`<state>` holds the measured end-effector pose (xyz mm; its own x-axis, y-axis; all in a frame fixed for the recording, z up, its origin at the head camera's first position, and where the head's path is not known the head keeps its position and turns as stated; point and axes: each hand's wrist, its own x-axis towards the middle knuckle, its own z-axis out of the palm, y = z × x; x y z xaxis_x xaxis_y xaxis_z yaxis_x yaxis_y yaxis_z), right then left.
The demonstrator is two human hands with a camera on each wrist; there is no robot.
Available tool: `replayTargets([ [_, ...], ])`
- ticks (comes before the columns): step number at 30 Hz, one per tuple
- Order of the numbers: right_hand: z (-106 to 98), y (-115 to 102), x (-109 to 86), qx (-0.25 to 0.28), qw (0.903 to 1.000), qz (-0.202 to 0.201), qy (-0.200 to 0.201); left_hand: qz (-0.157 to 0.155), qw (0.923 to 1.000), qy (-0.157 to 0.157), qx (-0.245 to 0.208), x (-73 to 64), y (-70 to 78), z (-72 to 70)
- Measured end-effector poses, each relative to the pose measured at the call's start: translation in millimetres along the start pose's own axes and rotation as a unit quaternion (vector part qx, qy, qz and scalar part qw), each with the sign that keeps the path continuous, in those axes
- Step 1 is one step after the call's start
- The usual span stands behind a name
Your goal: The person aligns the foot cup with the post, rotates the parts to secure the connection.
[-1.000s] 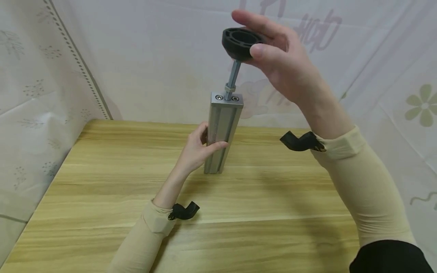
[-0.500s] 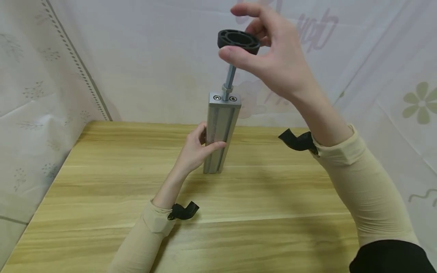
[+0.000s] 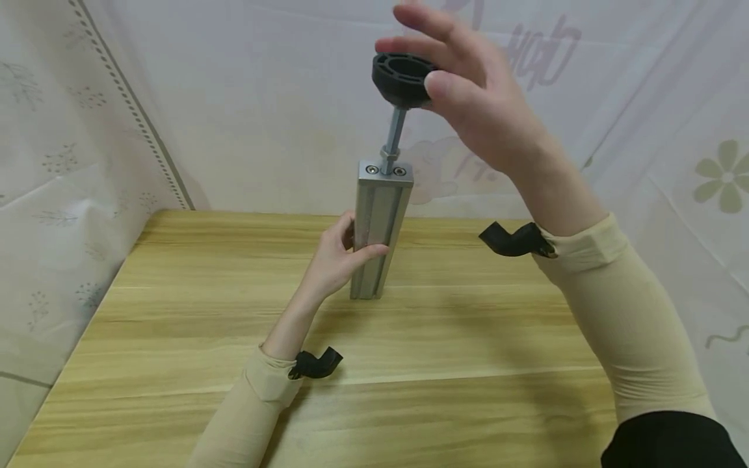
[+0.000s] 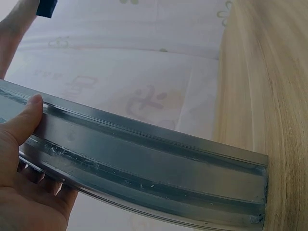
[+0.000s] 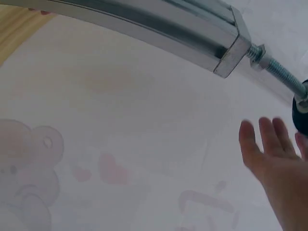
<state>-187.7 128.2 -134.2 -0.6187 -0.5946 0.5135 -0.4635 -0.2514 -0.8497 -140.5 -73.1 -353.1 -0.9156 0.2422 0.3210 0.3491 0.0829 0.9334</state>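
A silver aluminium profile leg (image 3: 381, 211) stands upright with its lower end on the wooden table (image 3: 445, 338). My left hand (image 3: 335, 260) grips its lower part, thumb laid across the front face and fingers behind. From the top end, between two screws, rises a threaded rod (image 3: 396, 130) with a hex nut (image 3: 389, 153) low on it. A round black levelling foot (image 3: 398, 90) caps the rod. My right hand (image 3: 482, 101) is at the foot's right side, thumb tip at the rim, fingers extended and spread. In the right wrist view these fingers (image 5: 272, 139) look straight, beside the foot (image 5: 301, 113).
Pale printed cloth (image 3: 263, 117) hangs behind the table and along both sides. A black curved mount (image 3: 515, 240) sits on the right wrist, and a similar black mount (image 3: 317, 363) on the left.
My right thumb has swept across the foot's near rim to the left and come back right, the fingers stretching out again. The left hand and the profile leg stay in place.
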Motion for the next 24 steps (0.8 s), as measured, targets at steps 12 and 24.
replayTargets([
  [12, 0, -5, -1.8, -0.040, 0.9992, 0.001, 0.005, 0.002, 1.0000, -0.004, 0.003, 1.1, 0.1, 3.2],
  [24, 25, -24, -2.6, -0.500, 0.8588, 0.012, 0.113, -0.002, 1.0000, -0.009, -0.001, 2.5, 0.0, 3.9],
])
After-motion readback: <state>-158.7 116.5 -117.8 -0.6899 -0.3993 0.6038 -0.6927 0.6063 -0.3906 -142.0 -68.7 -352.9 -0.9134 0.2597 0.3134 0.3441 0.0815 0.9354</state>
